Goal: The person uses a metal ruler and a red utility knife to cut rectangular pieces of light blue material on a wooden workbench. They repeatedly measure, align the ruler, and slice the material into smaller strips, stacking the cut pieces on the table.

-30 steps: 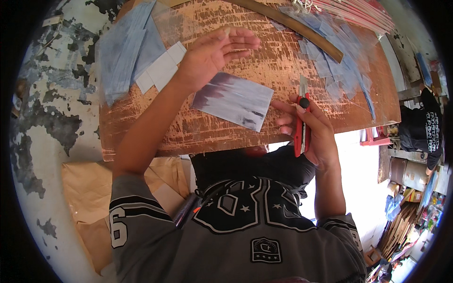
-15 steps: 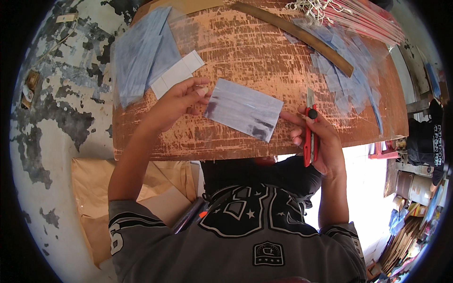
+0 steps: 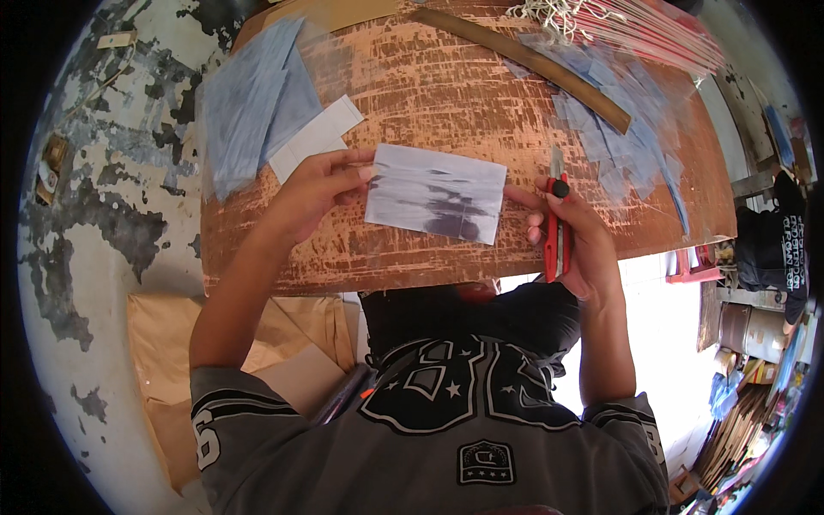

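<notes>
Plastic sheet [image 3: 436, 192], rectangular w/ grey smears, is held flat just above worn wooden table [image 3: 429, 94], btw both hands. Left hand [image 3: 316, 190] pinches its left edge; right hand [image 3: 573, 233] is closed on red utility knife [image 3: 556, 225], fingertips touching sheet's right edge. White strips [image 3: 316, 137] lie near.

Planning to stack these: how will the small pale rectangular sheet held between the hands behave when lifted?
The pale rectangular sheet looks thin, so probably light and floppy. The left hand pinches one edge and it stays fairly flat, suggesting slight stiffness. Its glossy look hints it may be slippery.
</notes>
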{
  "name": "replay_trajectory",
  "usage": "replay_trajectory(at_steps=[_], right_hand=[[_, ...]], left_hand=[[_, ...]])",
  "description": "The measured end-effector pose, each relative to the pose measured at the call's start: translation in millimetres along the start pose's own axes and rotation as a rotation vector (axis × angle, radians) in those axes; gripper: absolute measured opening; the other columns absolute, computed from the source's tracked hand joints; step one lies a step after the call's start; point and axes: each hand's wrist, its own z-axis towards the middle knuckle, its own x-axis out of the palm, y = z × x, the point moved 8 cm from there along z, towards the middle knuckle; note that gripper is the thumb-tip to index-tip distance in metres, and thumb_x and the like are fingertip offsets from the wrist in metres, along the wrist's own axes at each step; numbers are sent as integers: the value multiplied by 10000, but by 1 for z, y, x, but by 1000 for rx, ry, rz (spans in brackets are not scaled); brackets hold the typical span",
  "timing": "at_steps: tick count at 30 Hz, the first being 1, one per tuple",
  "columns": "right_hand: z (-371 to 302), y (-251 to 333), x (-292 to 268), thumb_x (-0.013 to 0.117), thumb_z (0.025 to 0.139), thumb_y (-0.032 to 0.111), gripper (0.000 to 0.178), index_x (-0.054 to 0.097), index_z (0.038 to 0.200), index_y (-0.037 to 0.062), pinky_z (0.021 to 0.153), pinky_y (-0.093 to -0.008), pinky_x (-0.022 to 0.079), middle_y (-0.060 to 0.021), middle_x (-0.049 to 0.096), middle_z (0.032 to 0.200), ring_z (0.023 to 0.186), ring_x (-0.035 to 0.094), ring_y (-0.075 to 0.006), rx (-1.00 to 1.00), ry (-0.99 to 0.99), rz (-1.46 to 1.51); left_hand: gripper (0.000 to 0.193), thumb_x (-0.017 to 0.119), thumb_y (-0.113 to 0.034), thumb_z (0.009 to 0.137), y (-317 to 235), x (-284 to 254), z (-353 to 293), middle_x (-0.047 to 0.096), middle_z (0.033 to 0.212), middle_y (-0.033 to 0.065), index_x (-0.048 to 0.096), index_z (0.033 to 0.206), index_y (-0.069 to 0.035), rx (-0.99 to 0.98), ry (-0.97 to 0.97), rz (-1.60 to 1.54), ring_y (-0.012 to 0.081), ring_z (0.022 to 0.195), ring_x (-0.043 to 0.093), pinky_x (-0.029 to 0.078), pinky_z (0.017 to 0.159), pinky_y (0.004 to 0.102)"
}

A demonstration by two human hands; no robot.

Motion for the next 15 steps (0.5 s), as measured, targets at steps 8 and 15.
replay_trajectory(at_steps=[8, 15], right_hand=[[11, -2, 10, 525, 1143, 98, 355, 487, 1455, -67, 807, -312, 649, -361, 650, 1453, 890, 753, -206, -29, 67, 3], [12, 3, 22, 533, 1136, 97, 334, 507, 1430, -58, 784, -308, 643, -347, 653, 1451, 867, 747, -198, -71, 55, -52]], left_hand=[[221, 781, -152, 1047, 6, -2, -5, 736, 1141, 19, 744, 1233, -39, 124, -121, 51, 107, 1040, 669, 554, 936, 296], [166, 771, -132, 1059, 11, 4, -21, 763, 1078, 11, 731, 1201, -56, 248, -232, -97, 102, 985, 698, 580, 914, 307]])
